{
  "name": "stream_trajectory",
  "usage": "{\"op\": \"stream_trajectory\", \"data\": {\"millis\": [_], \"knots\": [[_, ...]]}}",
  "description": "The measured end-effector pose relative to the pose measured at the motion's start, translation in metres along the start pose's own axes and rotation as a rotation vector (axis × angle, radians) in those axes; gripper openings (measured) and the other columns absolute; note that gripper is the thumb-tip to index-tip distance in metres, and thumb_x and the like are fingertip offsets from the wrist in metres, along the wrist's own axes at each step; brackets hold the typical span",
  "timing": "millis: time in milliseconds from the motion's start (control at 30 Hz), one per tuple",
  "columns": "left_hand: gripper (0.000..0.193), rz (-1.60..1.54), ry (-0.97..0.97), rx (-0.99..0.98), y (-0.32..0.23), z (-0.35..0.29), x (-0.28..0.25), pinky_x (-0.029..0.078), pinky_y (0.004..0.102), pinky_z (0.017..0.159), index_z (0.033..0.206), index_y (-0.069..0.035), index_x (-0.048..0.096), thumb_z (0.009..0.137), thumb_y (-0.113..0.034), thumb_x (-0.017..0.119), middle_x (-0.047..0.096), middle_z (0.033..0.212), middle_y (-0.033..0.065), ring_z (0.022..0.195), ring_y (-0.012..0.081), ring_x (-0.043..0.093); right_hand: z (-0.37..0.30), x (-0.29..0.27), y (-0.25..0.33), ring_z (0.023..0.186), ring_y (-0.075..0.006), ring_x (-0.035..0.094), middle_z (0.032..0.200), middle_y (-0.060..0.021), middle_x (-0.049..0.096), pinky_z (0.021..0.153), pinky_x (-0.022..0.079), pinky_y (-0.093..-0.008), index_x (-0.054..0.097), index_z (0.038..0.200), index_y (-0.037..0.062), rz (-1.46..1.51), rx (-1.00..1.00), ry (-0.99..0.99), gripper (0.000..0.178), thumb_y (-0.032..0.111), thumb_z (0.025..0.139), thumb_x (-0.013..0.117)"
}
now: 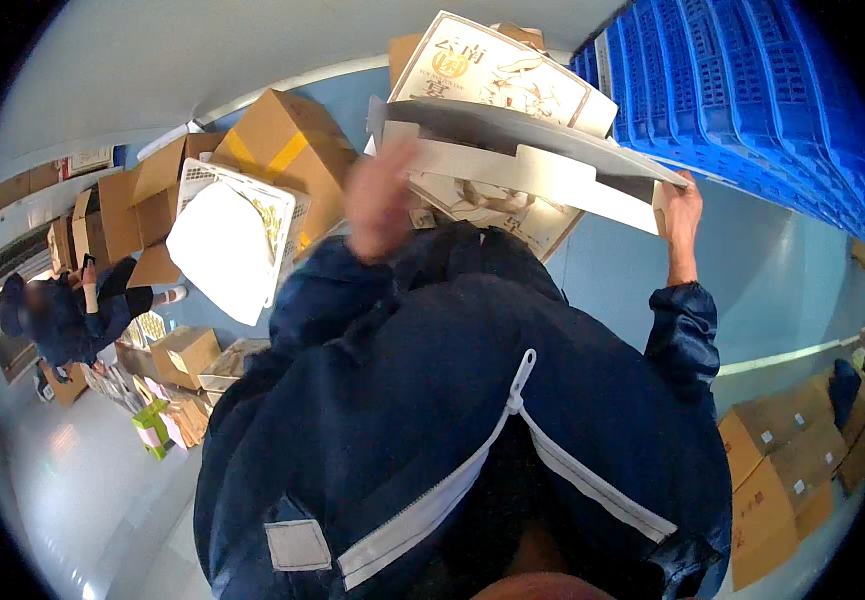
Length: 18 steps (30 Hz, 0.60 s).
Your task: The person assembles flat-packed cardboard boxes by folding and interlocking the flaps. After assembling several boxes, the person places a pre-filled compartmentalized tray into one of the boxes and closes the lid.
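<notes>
While the right hand (pixel 683 207) pinches one end of the pale carton (pixel 555 176), seemingly to steady it, the left hand (pixel 381 203) is too blurred to tell.

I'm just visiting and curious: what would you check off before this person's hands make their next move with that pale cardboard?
1. Right hand gripping the pale cardboard: ok, it holds the right end.
2. Left hand gripping it too: cannot tell, the hand is blurred near the left end.
3. Printed panel beyond it fully visible: not ok, the cardboard hides part.
4. Safe gap to the blue crates: cannot tell, depth is unclear.
5. Co-worker out of the way: ok, well off to the left.
</notes>
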<state>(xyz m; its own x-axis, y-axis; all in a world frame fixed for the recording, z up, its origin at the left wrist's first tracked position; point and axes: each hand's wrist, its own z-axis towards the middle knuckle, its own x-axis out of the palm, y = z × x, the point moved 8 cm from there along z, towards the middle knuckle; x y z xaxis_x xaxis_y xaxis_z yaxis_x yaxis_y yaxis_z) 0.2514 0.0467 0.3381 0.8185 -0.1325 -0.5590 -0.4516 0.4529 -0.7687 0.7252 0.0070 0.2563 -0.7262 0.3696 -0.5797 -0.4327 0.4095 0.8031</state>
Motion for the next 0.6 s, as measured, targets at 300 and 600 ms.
{"op": "stream_trajectory", "data": {"millis": [300,600], "knots": [[0.043,-0.553,-0.068,-0.482,0.077,0.044,0.015,0.025,0.0338,0.104,0.132,-0.004,0.038,0.094,-0.023,0.037,0.04,0.133,0.0153,0.124,0.0255,0.036,0.0,0.001,0.004,0.083,-0.017,0.059,0.092,-0.0094,0.064,0.078,0.045,-0.0291,0.062,0.102,0.0041,-0.091,0.003,-0.022,0.024,0.01,0.079,0.059],[0.049,-0.126,0.217,-0.459,0.107,0.063,0.026,0.042,0.0332,0.09,0.125,-0.014,0.046,0.078,-0.009,0.061,0.055,0.114,0.0119,0.105,0.0256,0.054,-0.012,0.007,0.031,0.107,-0.0188,0.053,0.113,-0.0091,0.058,0.095,0.039,-0.0295,0.064,0.111,0.0129,0.182,-0.128,0.124,0.04,-0.002,0.078,0.048]]}}
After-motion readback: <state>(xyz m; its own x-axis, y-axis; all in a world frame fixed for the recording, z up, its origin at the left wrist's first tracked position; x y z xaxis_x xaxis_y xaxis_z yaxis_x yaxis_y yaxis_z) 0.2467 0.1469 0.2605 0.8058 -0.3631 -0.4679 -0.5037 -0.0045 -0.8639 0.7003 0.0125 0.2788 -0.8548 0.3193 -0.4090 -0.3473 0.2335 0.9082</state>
